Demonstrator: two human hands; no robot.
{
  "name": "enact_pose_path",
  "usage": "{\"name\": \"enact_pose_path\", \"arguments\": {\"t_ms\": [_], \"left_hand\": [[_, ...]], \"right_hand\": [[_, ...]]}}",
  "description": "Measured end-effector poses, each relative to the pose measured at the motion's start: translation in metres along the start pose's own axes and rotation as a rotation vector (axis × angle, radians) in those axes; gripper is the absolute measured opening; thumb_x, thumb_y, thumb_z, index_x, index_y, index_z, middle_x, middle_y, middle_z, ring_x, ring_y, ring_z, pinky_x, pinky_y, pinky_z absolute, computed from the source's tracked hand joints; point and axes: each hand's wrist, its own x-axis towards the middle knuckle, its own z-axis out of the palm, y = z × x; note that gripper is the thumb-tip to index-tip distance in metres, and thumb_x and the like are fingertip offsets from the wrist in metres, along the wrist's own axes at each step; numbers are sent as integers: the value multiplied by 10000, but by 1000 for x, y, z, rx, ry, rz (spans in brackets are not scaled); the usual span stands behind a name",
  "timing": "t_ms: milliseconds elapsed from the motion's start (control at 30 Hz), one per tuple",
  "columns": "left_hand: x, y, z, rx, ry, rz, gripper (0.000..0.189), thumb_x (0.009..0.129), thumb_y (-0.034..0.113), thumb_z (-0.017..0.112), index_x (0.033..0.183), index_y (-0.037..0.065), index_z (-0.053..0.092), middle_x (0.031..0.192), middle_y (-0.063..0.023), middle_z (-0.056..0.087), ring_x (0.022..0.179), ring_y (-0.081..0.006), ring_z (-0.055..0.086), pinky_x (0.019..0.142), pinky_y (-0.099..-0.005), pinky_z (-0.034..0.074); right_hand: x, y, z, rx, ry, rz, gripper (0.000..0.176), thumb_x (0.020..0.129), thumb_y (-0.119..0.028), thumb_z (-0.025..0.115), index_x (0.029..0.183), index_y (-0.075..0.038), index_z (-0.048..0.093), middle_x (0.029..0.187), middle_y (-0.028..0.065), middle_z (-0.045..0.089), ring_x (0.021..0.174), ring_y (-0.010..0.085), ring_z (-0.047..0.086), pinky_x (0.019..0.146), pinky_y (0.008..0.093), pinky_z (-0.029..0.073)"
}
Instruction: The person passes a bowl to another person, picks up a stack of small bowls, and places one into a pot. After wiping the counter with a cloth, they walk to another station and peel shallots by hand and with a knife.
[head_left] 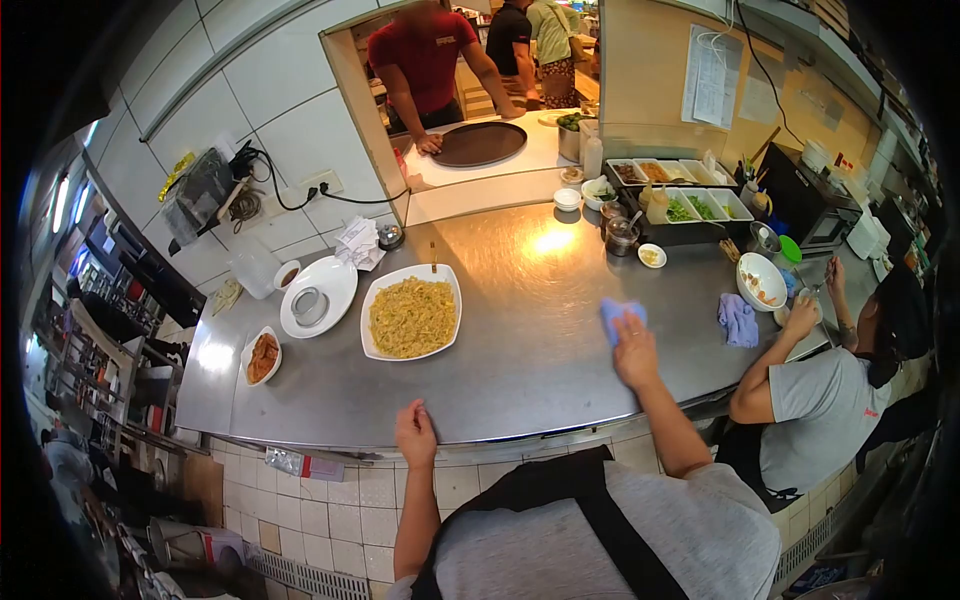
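Observation:
My right hand (634,347) presses a folded blue-purple cloth (614,314) flat against the steel counter (520,330). At the counter's front edge my left hand (416,432) hangs with its fingers curled in, and nothing shows in it. Beyond that hand stands a square white dish (368,340) filled with yellow fried rice (411,315), and a fork or spoon handle (433,262) shows at its far rim. To the left lie a white oval plate (338,283) with a round clear lid or dish (310,305) on it, and a small bowl of reddish-brown food (263,358).
A person in a grey shirt (815,410) works at the right by a white bowl (752,285) and a second cloth (738,320). Condiment trays (685,205) and jars (621,238) line the back right. Behind the pass-through, another person leans beside a brown tray (482,145).

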Motion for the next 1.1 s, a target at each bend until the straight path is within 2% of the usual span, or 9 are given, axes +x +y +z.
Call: {"name": "enact_pose_path", "arguments": {"t_ms": [67, 200, 367, 467, 567, 667, 867, 1100], "left_hand": [[-4, 5, -1, 146, -45, 130, 236, 817, 20, 537, 1039, 35, 615, 942, -126, 609, 859, -273, 580, 769, -356, 458], [-22, 22, 2, 278, 23, 255, 261, 809, 71, 557, 1066, 68, 601, 1038, -117, 579, 962, -320, 539, 823, -418, 419], [-50, 16, -7, 294, -67, 288, 331, 843, 141, 539, 1163, 65, 566, 1240, -139, 508, 1132, -330, 464, 966, -462, 322], [-58, 11, -14, 383, -168, 340, 406, 854, 183, 535, 1244, 75, 507, 1335, -142, 440, 1238, -333, 383, 1034, -486, 244], [-62, 11, -21, 369, -233, 349, 465, 847, 201, 548, 1290, 89, 463, 1370, -144, 403, 1288, -329, 328, 1059, -501, 202], [-61, 11, -26, 383, -273, 361, 544, 806, 213, 596, 1312, 94, 436, 1380, -147, 388, 1295, -336, 317, 1055, -511, 205], [-62, 9, -25, 444, -304, 373, 692, 718, 193, 674, 1342, 108, 389, 1402, -147, 349, 1309, -345, 288, 1064, -518, 195], [-62, 13, -29, 448, -309, 370, 693, 712, 162, 675, 1340, 110, 385, 1403, -148, 341, 1308, -342, 286, 1070, -517, 194]], "right_hand": [[3, 26, -6, -116, 4, 137, 545, 795, -137, 538, 1327, -121, 419, 1423, 140, 363, 1310, 309, 340, 995, 566, 303], [3, 57, -5, -185, 145, 251, 527, 780, -126, 551, 1297, -114, 450, 1402, 137, 381, 1293, 308, 352, 983, 552, 315], [0, 39, -23, -173, 175, 301, 498, 771, -95, 549, 1265, -113, 486, 1330, 132, 435, 1241, 306, 399, 972, 497, 342], [-7, 36, -19, -112, 140, 328, 481, 768, -115, 571, 1242, -106, 491, 1307, 143, 451, 1284, 317, 357, 985, 523, 320], [-29, 28, -17, -143, 125, 294, 458, 790, -133, 558, 1243, -104, 493, 1321, 144, 444, 1281, 323, 360, 975, 514, 325], [-49, 24, -14, -156, 173, 218, 452, 815, -164, 543, 1259, -102, 482, 1328, 149, 442, 1288, 327, 350, 983, 528, 318], [-51, 5, -30, -175, 98, 273, 515, 855, -315, 559, 1313, -108, 449, 1365, 150, 419, 1308, 328, 321, 997, 538, 305], [-51, 5, -31, -162, 82, 278, 538, 842, -346, 579, 1309, -107, 454, 1367, 147, 415, 1306, 324, 321, 1004, 522, 296]]}}
